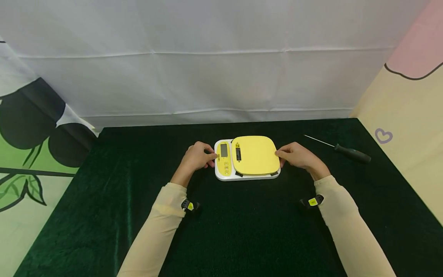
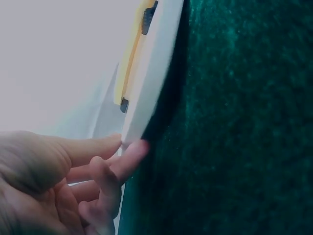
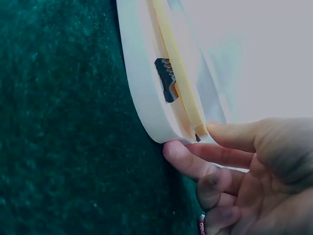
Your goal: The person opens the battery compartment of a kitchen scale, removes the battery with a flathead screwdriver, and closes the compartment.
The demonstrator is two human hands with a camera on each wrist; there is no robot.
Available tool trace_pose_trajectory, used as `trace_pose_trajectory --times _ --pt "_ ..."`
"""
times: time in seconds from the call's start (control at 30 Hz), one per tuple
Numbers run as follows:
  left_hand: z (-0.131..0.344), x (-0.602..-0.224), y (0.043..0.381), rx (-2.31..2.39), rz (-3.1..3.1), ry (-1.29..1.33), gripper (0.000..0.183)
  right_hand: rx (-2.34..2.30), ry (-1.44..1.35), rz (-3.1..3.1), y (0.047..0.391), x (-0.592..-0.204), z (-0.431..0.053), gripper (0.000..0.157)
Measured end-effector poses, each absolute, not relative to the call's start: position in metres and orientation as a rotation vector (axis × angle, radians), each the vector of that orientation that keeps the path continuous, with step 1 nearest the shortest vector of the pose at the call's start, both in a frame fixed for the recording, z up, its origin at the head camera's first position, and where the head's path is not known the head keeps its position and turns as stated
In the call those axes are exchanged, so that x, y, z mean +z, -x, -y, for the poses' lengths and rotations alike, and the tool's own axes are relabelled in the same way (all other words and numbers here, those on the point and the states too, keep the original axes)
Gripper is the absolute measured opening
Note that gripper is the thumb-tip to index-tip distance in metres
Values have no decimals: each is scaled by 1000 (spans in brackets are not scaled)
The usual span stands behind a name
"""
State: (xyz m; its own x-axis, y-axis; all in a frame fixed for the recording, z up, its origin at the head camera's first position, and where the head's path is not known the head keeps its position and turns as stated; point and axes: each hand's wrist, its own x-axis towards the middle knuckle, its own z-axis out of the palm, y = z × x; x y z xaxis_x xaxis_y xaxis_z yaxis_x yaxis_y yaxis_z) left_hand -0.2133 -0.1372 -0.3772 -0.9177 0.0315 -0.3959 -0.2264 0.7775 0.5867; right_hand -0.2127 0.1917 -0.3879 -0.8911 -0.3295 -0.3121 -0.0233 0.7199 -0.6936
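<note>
A white kitchen scale (image 1: 220,178) with a yellow weighing plate (image 1: 259,156), a small grey display and a yellow button panel sits in the middle of the head view. My left hand (image 1: 197,157) pinches its left end, thumb at the top edge and a fingertip under the rim, as the left wrist view shows. At the other end, my right hand (image 1: 300,156) grips the scale with the thumb against the yellow plate and a finger below the white base (image 3: 142,88). Dark clips show between plate and base. Whether the base is raised off the cloth I cannot tell.
A screwdriver (image 1: 353,154) with a dark handle lies to the right of the right hand, its shaft pointing left and away. Dark green cloth (image 1: 249,231) covers the table. Behind it hangs a white curtain (image 1: 221,84), with printed fabric at both sides.
</note>
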Motion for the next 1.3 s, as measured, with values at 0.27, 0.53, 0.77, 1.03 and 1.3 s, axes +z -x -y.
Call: trace_pose_trajectory --times 0.27,0.53,0.77,1.03,1.3 --pt "137 -377 209 821 -2620 123 27 -997 269 -2516 212 -387 -188 31" --pt "138 -376 206 682 -2657 52 28 -954 250 -2540 206 -385 -188 32" --pt "147 -378 216 583 -2677 -43 43 -891 270 -2566 200 -379 -183 30" --pt "159 -378 245 549 -2579 -274 70 -822 351 -2591 180 -376 -181 32" --pt "158 -374 264 529 -2448 -334 80 -696 214 -2678 156 -389 -170 54"
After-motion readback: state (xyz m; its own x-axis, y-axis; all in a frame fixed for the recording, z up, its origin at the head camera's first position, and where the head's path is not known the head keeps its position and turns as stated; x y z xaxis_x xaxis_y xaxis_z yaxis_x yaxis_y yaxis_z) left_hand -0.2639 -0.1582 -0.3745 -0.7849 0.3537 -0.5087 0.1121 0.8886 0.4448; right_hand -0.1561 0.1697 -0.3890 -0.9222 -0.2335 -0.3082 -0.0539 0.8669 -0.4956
